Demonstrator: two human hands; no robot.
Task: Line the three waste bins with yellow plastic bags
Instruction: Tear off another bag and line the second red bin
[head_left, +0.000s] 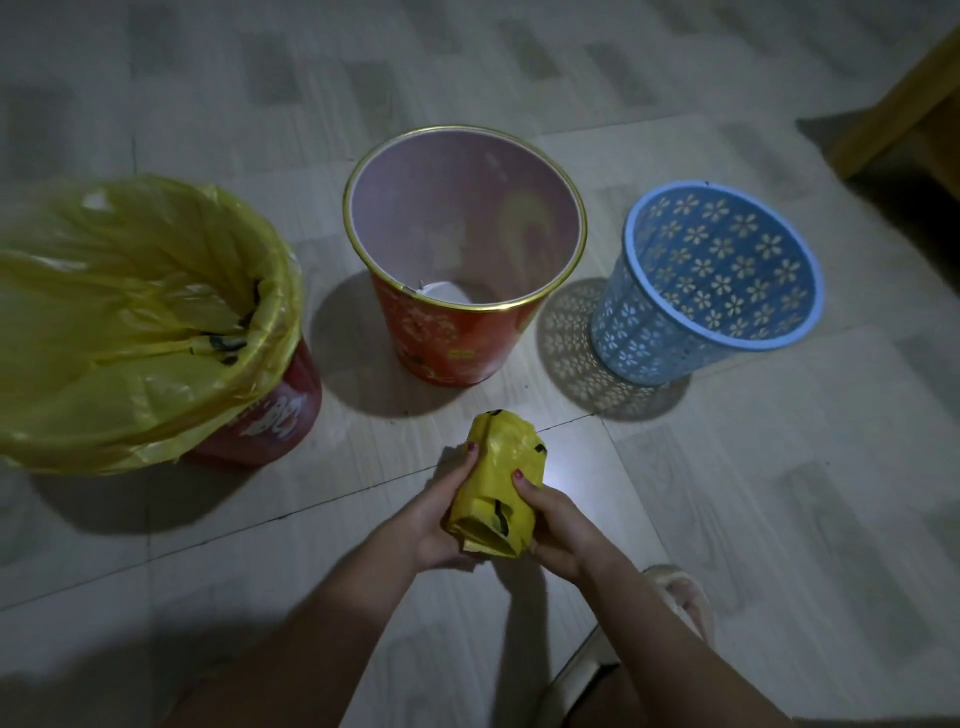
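Head view: left hand (441, 525) and right hand (556, 525) both grip a folded yellow bag (501, 480) just in front of the unlined red bin (462, 249). Left of that bin stands a bag-lined bin (270, 421); right of it, a blue bin (717, 280).

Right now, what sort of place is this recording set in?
Probably a room in a home, dimly lit. The clues: a pale tiled floor, three small household waste bins standing on it, such as the blue plastic basket, and a wooden furniture piece at the top right corner.
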